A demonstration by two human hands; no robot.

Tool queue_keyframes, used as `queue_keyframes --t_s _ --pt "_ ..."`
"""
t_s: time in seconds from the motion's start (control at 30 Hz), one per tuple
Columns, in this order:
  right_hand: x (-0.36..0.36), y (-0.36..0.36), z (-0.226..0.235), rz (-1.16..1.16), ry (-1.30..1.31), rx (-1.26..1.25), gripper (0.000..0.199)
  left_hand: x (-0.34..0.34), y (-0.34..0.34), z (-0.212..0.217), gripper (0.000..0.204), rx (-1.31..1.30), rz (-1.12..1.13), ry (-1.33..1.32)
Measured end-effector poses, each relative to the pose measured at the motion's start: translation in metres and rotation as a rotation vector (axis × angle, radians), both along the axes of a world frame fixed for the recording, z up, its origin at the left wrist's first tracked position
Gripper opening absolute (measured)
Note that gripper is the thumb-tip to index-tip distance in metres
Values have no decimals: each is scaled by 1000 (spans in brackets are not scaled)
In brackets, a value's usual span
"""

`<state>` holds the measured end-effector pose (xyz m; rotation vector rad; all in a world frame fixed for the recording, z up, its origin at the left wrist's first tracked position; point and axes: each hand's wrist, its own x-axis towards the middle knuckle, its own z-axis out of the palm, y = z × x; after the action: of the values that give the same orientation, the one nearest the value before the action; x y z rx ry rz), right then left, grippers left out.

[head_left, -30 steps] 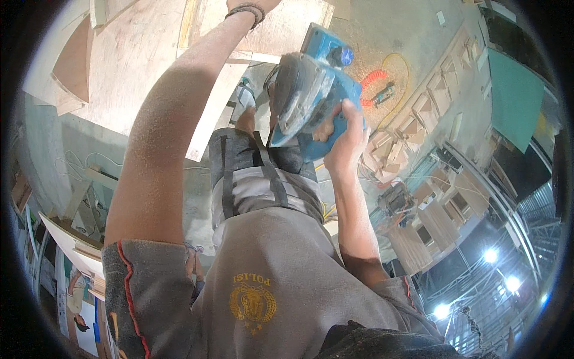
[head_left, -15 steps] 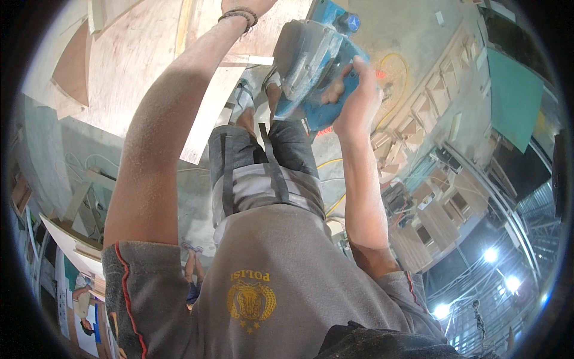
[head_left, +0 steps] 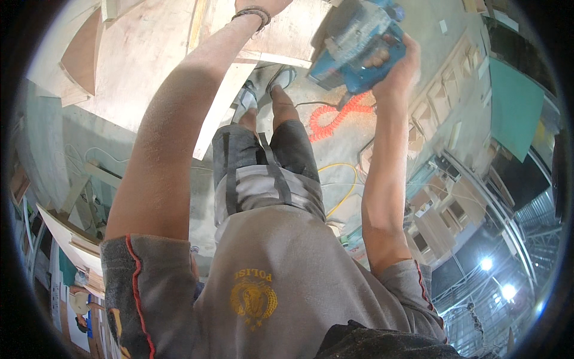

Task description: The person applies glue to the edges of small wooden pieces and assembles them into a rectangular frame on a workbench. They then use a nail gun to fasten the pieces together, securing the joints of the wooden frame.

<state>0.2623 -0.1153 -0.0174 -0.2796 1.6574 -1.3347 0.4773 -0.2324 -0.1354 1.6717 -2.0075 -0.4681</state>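
My right hand (head_left: 397, 72) grips the rear handle of a blue electric planer (head_left: 362, 45), its fingers wrapped through the handle. The planer is tilted and slightly smeared by motion, at the right end of a pale wooden panel (head_left: 149, 66). At the top edge of the view my left hand (head_left: 263, 6) is over the wood, a dark bracelet on its wrist. Its fingers lie outside the picture, so whether they hold anything is hidden.
A coiled orange hose (head_left: 326, 122) and a yellow cable (head_left: 353, 179) lie on the concrete floor near my feet. Small wooden frames (head_left: 439, 99) stand in a row on the right. A green sheet (head_left: 515, 107) is farther right. Another person (head_left: 81, 305) is at the lower left.
My right hand and the planer have moved to the right, and the planer has turned. My left hand has shifted slightly right. More of the orange hose shows now.
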Motion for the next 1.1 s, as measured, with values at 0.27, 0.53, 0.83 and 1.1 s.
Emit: queue_keyframes --t_s 0.27,0.53,0.83,1.1 --pt "-7 95 38 -40 48 142 38 20 11 -1 32 -80 -180 -25" --pt "27 154 24 -46 -78 186 34 35 53 0 30 -254 -151 -36" --pt "99 152 21 124 -41 183 31 40 58 1 33 -288 -105 6" --pt "124 146 11 87 22 169 33 42 51 -4 30 -193 -128 -32"
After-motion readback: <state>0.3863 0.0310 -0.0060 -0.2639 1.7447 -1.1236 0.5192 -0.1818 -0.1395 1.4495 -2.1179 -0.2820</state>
